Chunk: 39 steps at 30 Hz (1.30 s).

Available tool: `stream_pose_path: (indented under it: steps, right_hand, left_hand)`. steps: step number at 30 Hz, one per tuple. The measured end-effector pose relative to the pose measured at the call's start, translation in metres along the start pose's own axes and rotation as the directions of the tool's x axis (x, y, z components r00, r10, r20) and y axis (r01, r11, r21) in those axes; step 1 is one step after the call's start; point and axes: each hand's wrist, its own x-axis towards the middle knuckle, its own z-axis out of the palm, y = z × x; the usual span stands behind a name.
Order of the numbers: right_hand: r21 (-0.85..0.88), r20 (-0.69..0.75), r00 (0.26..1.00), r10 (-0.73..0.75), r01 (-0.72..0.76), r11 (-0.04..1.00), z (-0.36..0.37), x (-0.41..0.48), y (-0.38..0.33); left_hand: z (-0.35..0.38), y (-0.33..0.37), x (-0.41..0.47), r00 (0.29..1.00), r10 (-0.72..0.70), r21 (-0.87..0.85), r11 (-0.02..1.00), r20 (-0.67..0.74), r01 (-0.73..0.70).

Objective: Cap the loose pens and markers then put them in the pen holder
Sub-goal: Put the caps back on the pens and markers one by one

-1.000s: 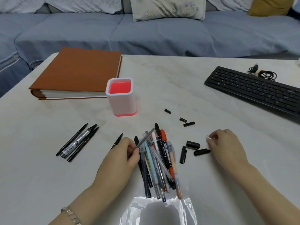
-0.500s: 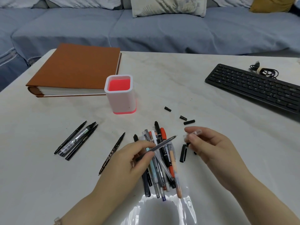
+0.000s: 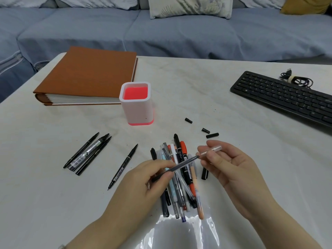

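My left hand [image 3: 145, 178] grips a grey pen [image 3: 181, 165] by its lower end, tip pointing up and right. My right hand [image 3: 228, 168] pinches a clear cap [image 3: 212, 149] whose mouth meets the pen's tip. Beneath both hands lies a pile of pens and markers [image 3: 181, 186] on the white table. A white pen holder [image 3: 136, 103] with a pink inside stands beyond the pile. A few uncapped black pens [image 3: 88, 152] lie at the left, one more black pen [image 3: 124, 166] nearer the pile. Loose black caps [image 3: 212, 135] lie to the right of the holder.
A brown album [image 3: 89, 74] lies at the back left and a black keyboard [image 3: 283, 97] with a coiled cable [image 3: 296, 79] at the right. A clear plastic bag [image 3: 185, 234] lies at the near edge. A blue sofa [image 3: 179, 33] runs behind the table.
My right hand left the table with the clear cap and came to the pile. My left hand lifted the grey pen; cap and tip have now met.
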Motion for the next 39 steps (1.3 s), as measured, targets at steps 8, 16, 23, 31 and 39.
stream_pose_path:
  steps: [8,16,23,31,39]
  right_hand:
    - [-0.056,0.057,0.997,0.053,-0.05,0.997,0.005,-0.005,0.01]
    - [-0.113,0.058,0.998,-0.006,0.013,0.994,0.021,0.0,0.015]
    - [-0.158,0.146,0.989,-0.035,0.059,0.986,0.032,0.006,0.014]
    - [-0.126,0.15,0.987,-0.057,0.076,0.989,0.056,0.011,0.022]
    - [-0.054,0.2,0.98,-0.007,0.018,0.998,0.061,0.021,0.033]
  left_hand:
    - [0.002,-0.003,-0.002,0.998,0.069,0.039,0.997,0.006,-0.069]
    - [0.005,-0.016,-0.004,0.972,0.189,0.092,0.98,-0.14,-0.177]
    - [-0.002,-0.025,-0.009,0.952,0.229,0.092,0.972,-0.202,-0.214]
    - [-0.004,-0.023,-0.01,0.947,-0.079,-0.27,0.963,-0.31,-0.008]
    - [-0.022,-0.023,-0.004,0.955,-0.263,-0.373,0.907,-0.139,0.195]
